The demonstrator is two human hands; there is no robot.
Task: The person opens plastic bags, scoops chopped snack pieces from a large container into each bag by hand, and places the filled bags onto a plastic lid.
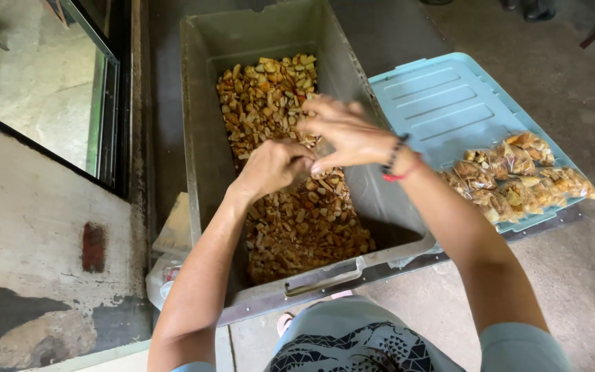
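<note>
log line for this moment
hands: left and right pinched together over bin | bin: fried snack pieces | lid: filled bags

A bare concrete floor (587,103), grey and scuffed, carries everything here. A large grey bin (201,138) stands directly on it, long side running away from the camera, a handle on its near wall. Just right of the bin, touching its side, a pale blue lid (442,103) lies flat on the floor, ribbed side up. At the bin's near left corner, a crumpled plastic bag (160,279) and a flat tan board (177,227) rest on the floor against it. Left of these, the floor meets a stained, peeling wall (29,227).
</note>
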